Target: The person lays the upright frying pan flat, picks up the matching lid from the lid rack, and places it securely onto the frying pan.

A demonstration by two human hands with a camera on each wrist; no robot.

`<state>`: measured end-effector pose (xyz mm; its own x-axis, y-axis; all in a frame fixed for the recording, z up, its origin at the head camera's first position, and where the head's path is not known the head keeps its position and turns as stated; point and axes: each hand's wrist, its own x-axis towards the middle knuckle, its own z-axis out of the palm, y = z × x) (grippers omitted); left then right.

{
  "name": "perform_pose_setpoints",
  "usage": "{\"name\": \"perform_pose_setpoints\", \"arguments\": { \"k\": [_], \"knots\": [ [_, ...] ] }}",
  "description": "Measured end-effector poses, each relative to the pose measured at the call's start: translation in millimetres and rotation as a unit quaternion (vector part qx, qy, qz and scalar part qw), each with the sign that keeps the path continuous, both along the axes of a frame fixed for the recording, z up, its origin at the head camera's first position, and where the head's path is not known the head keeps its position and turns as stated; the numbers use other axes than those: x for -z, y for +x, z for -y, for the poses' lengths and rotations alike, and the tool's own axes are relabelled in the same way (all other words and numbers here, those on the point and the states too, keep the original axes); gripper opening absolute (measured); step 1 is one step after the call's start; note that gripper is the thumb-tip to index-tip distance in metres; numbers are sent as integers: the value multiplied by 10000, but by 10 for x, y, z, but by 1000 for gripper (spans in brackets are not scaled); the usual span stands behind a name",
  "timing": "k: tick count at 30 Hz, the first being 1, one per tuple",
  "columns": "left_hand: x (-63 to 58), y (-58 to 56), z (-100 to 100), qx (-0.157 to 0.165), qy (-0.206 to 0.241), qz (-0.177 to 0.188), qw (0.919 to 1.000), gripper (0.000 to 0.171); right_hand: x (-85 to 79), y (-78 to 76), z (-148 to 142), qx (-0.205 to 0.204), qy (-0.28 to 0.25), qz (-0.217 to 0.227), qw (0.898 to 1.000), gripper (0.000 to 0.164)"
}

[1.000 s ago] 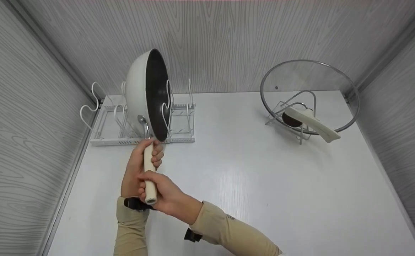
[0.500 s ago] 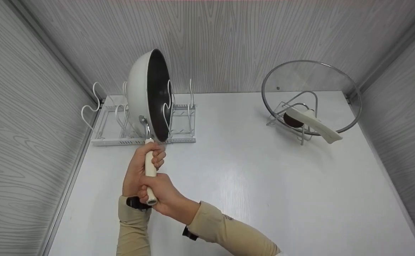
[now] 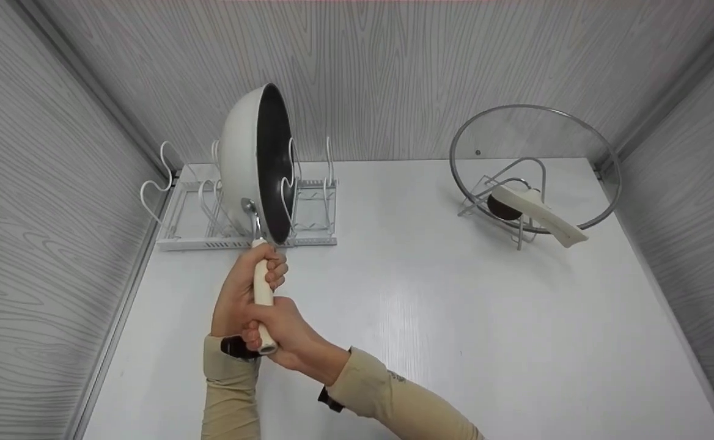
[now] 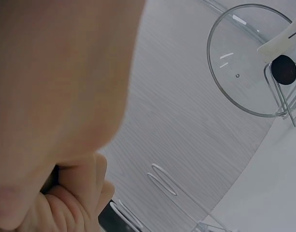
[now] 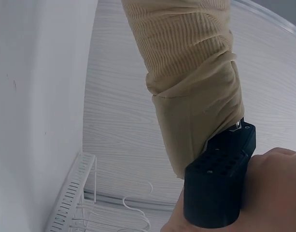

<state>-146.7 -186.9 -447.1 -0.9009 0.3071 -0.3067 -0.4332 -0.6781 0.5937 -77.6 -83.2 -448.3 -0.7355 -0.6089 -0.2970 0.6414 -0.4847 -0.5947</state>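
A deep frying pan (image 3: pixel 239 153), white outside and dark inside, stands on its side in a white wire rack (image 3: pixel 315 240). Its cream handle (image 3: pixel 263 287) points down toward the person. Close to the pan, my left hand (image 3: pixel 244 284) grips the handle, thumb on one side and fingers curled round the other. Lower down, my right hand (image 3: pixel 287 330) wraps the handle near its end, overlapping the left wrist in the head view. In the left wrist view, curled fingers (image 4: pixel 65 198) show with a dark bit of pan beside them; most of the handle is hidden.
At the back right, a glass lid (image 3: pixel 455 153) with a metal rim leans in a small wire stand (image 3: pixel 519 235), a cream knob handle (image 3: pixel 543 217) in front. Grey wood-grain walls enclose the white surface (image 3: pixel 455 342). Empty rack hoops (image 3: pixel 155 183) rise left of the pan.
Both hands and the handle's end have shifted slightly right and a little lower. The pan has turned very slightly in the rack; both hands have kept their hold.
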Motion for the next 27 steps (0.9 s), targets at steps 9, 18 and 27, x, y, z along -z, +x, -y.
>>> {"name": "perform_pose_setpoints", "arguments": {
  "k": [9, 18, 27],
  "knots": [
    [-158, 115, -65, -230, -755, -287, 9965, 27, -122, 102, -71, -201, -130, -387, 9990, 11],
    [-285, 208, -136, -360, -939, -574, 9933, 20, -225, 169, -139, -329, -98, -554, 9979, 13],
    [-357, 260, -192, -364, -803, -942, 9916, 14, -278, 222, -212, -380, -281, -830, 9954, 11]
  ]
}}
